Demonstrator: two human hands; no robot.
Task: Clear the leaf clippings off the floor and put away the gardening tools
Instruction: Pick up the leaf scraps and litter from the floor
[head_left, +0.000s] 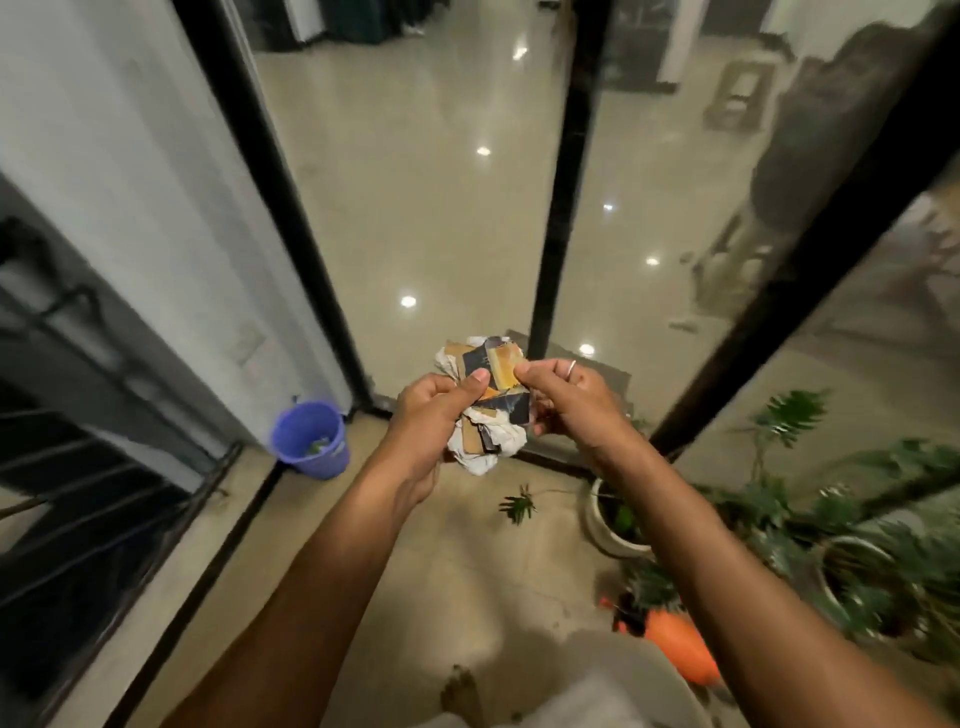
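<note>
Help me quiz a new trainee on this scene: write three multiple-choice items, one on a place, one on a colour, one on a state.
1. Where is the bucket?
A. On a shelf
B. On the floor by the left wall
C. In the person's hands

2. What colour is the bucket?
A. Red
B. Yellow
C. Blue

3. What are the left hand and right hand doing?
A. Both grip a crumpled wad
B. Both hang empty
C. Both lie flat on a shelf

Answers:
1 B: it stands on the floor at the foot of the left wall.
2 C: its side is blue-violet.
3 A: the fingers of both hands curl round the wad.
</note>
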